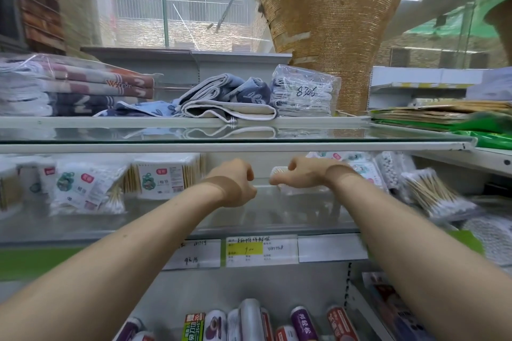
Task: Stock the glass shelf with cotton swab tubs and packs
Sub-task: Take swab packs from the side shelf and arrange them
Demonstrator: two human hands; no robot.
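Observation:
Both my arms reach into the middle glass shelf (177, 219). My right hand (303, 173) curls its fingers round a small clear cotton swab tub (278, 171) with wooden sticks showing inside, held just above the shelf. My left hand (238, 183) is close beside it on the left, back toward me and fingers curled; I see nothing in it. Cotton swab packs (86, 188) and a boxed pack (166, 176) stand on the shelf's left part. More swab bags (432, 194) lie at the right.
The upper glass shelf (249, 137) sits just above my hands and carries folded towels (230, 99) and a wrapped bundle (304, 91). Price tags (260, 250) line the shelf's front edge. Bottles and tubes (249, 321) fill the shelf below.

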